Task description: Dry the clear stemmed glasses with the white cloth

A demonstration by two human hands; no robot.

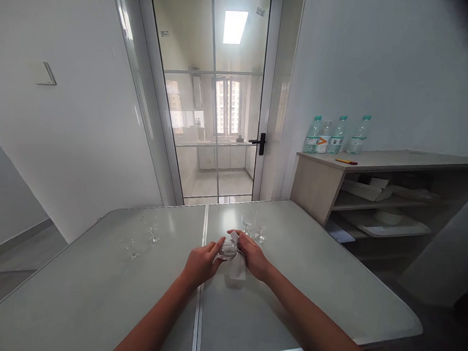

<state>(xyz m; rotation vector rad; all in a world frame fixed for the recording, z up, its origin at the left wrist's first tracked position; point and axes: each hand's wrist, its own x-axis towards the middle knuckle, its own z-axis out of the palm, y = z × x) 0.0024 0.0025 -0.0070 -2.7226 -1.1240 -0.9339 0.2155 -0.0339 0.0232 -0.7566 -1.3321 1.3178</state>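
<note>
Above the middle of the table, a clear glass [227, 248] lies on its side between my two hands. My left hand [203, 259] is closed round the glass's left end. A white cloth [237, 267] hangs from my right hand [253, 255], whose fingers press it against the right end of the glass. Part of the cloth seems to go into the glass, and its stem is hidden. Just beyond my right hand stand two stemmed glasses [260, 237]. Two more stemmed glasses [154, 238] are on the table's left half.
The grey table [99, 293] has a metal seam [198, 322] down its middle. Behind it is a glass door [234, 170] with a black handle [261, 144]. At right, a wooden shelf unit [318, 181] carries several plastic bottles [337, 135] and an orange-yellow pen-like object [346, 161].
</note>
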